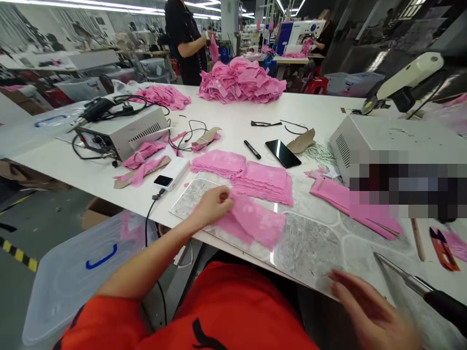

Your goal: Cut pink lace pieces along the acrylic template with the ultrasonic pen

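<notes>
Pink lace piece (260, 221): on the near side of the lace stack (264, 180), partly over the marbled sheet (310, 248); thin, faintly patterned, in overlapping layers, slightly blurred.
Left hand (213, 206): thumb and fingers pinched closed on the piece's left end, just in front of the stack.
Right hand (368, 306): fingers loosely extended, nothing visible in its grasp, blurred; right of the stack and nearer, beside the black-handled tool (425, 288).
White table (226, 116): beyond the stack, a marker (252, 149) and phone (283, 153); farther back, a pink heap (242, 82).
Workroom: behind the stack and heap, a standing person (188, 43) in black, sewing machines, strip lights (109, 6).
</notes>
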Tool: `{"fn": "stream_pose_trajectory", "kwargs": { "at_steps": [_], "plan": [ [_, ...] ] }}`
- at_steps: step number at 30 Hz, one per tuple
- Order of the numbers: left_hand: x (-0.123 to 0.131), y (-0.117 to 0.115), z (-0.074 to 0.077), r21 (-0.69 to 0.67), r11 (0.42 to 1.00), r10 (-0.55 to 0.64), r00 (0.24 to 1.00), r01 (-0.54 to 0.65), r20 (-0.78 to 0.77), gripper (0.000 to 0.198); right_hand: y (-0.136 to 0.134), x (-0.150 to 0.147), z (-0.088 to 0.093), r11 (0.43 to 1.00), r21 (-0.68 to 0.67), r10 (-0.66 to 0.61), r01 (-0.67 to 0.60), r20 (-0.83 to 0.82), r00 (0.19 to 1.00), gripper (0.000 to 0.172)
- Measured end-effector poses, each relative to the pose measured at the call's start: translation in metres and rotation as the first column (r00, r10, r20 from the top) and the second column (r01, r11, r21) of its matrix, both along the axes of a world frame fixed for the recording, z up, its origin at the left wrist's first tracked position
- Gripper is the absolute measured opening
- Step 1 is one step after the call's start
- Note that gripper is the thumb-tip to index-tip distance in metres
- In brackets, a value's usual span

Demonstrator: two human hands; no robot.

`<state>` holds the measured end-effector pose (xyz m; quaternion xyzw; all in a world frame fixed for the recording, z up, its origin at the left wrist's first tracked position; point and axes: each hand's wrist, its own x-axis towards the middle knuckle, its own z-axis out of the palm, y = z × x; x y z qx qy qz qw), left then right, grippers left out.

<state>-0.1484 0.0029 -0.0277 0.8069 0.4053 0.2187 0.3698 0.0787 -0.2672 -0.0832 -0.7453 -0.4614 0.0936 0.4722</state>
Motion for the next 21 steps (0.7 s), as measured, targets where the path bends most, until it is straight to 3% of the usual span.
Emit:
{"fn": "stream_pose_trajectory", "kwargs": {
  "at_steps": [4, 8, 13, 21],
  "plan": [
    [-0.042, 0.002, -0.017, -0.017, 0.995, 0.094, 0.995, -0.094, -0.015, 0.008, 0.066, -0.034, 0.013, 0.949, 0.085, 0.274, -0.304, 0.259, 0.926, 0.013],
    [-0.057, 0.0, -0.023, 0.04, 0.99, 0.133, 0.99, -0.132, -0.042, 0.009, 0.108, -0.051, 0.013, 0.888, -0.001, 0.419, -0.459, 0.413, 0.809, 0.017],
    [-0.059, 0.005, -0.024, 0.15, 0.985, 0.092, 0.995, -0.085, -0.04, 0.008, 0.12, -0.054, 0.008, 0.854, -0.082, 0.481, -0.514, 0.502, 0.719, 0.013],
    [-0.077, 0.015, -0.032, 0.259, 0.964, 0.093, 0.989, -0.06, -0.116, 0.01, 0.129, -0.065, 0.017, 0.823, -0.016, 0.513, -0.568, 0.45, 0.731, 0.012]
  ]
}}
